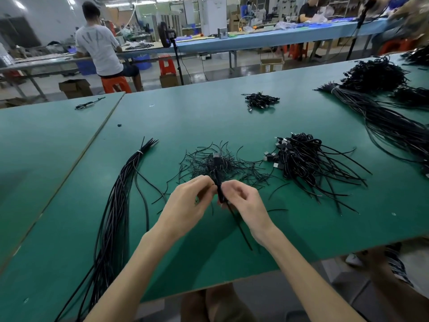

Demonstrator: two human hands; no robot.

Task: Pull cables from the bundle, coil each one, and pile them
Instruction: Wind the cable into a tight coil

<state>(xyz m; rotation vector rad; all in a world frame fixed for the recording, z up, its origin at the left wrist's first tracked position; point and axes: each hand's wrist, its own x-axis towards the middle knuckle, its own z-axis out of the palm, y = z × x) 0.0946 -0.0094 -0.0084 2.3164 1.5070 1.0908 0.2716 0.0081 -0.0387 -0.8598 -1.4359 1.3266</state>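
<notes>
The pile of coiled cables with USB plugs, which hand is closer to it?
Right. The right hand, pinching a cable, sits just left of the pile and nearer the camera. The left hand grips the same cable further left.

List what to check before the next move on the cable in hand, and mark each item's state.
1. Grip of the left hand on the cable: ok.
2. Pinch of the right hand on the same cable: ok.
3. Tail of the cable clear of the bundle, which lies apart to the left: ok.
4. Coil fully wound: cannot tell, the hands hide that stretch.
5. Tie around the coil: cannot tell; the loose ties lie just beyond the hands.
6. Way to the pile of coiled cables, on the right, unblocked: ok.
</notes>
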